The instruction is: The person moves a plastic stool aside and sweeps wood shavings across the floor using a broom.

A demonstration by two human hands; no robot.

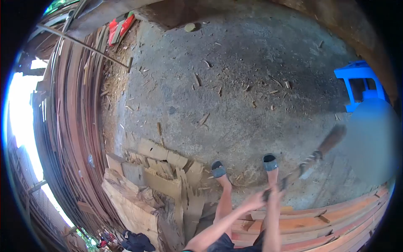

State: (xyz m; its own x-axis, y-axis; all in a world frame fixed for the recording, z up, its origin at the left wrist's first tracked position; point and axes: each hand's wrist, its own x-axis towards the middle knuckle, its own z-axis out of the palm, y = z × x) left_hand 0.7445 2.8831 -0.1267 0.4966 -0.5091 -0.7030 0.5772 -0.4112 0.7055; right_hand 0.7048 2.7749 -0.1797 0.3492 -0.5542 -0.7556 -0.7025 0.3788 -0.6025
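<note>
My left hand [253, 202] is closed round the near end of a long, dark tool [290, 178]. Just beyond it, my right hand [275, 194] also grips the shaft. The tool slants up to the right, away from me, and widens into a brown end [332, 137]. Pale bindings wrap its middle, and a light flat piece [307, 173] sticks out beside them; its exact kind cannot be made out. Below the shaft lie reddish planks [294, 224]. My sandalled feet [270, 162] stand on the concrete floor [235, 126], one on each side.
Thick rough wood slabs [130, 195] stand at my left. Long boards [71, 122] are stacked along the left side. A blue plastic stool [357, 77] is at the right, behind a blurred patch. Wood chips are scattered over the floor, with a round wood piece [190, 27] farther off.
</note>
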